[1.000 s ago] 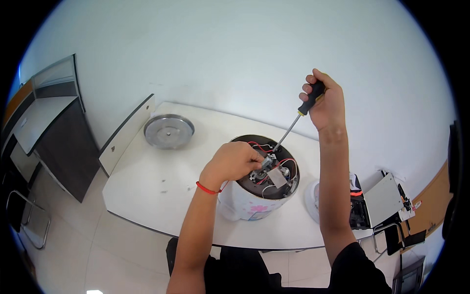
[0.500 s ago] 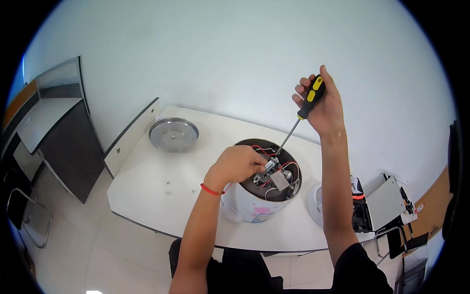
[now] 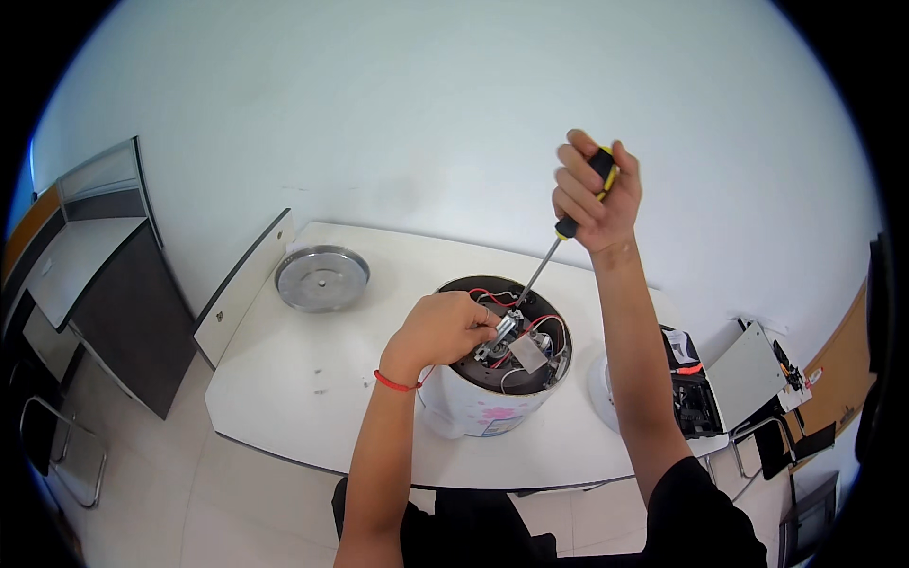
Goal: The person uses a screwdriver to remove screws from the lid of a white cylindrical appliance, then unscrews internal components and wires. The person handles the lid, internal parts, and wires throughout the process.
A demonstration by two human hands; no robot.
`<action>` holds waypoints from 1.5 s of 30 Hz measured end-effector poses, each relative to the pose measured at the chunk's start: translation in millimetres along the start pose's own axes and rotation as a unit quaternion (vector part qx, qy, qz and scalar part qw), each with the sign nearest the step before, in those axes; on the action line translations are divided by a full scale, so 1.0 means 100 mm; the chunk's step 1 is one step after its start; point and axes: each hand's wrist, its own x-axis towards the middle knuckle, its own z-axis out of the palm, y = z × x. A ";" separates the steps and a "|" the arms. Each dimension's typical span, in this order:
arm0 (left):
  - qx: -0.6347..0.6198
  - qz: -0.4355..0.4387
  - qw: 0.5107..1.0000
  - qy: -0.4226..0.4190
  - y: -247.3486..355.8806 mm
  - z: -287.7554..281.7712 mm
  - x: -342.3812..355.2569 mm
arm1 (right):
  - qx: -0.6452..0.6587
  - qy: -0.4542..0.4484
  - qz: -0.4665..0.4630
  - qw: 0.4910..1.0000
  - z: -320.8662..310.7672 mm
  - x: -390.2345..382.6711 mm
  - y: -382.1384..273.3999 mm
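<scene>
We see the screwdriver (image 3: 541,273) slanting from upper right down to the left, its long axis running from the right hand (image 3: 597,194) into the open top of the floral cylindrical housing (image 3: 473,417). Its tip end meets, or comes very close to, the far end of the small grey metal part (image 3: 503,331); whether it sits in a screw head we cannot tell. That part lies inside the housing, just right of the left hand (image 3: 440,327), its own length leaning toward the near left. The left hand is much the nearer one, pinching the part between thumb and fingers, while the right is closed around the handle, high above the far right of the rim. The housing stands upright on the tabletop (image 3: 275,379), with a round metal lid (image 3: 322,284) well apart at far left.

Compared with half a second ago, our right fingers have curled in around the handle, where they were looser and showed its yellow inlays; the left hand keeps its pinch.
</scene>
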 end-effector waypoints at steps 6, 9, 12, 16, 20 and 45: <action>0.018 -0.007 1.000 0.018 -0.03 -0.05 -0.06 | -0.257 0.435 -0.096 0.858 0.47 0.18 0.31; 0.024 -0.015 1.000 -0.003 -0.01 -0.03 -0.04 | -0.248 0.349 -0.156 0.890 0.24 0.05 0.34; 0.036 -0.047 0.998 -0.033 0.06 -0.09 -0.03 | -0.133 0.181 -0.108 0.968 0.11 0.00 0.29; 0.020 -0.035 0.999 -0.014 -0.01 -0.02 -0.02 | -0.019 0.036 -0.019 0.999 -0.03 0.06 0.21; 0.016 -0.012 1.000 0.005 -0.06 0.00 -0.03 | -0.189 0.202 -0.119 0.954 0.04 0.08 0.37; 0.006 -0.045 0.999 -0.004 0.02 -0.04 -0.04 | -0.195 0.283 -0.212 0.915 0.09 -0.08 0.54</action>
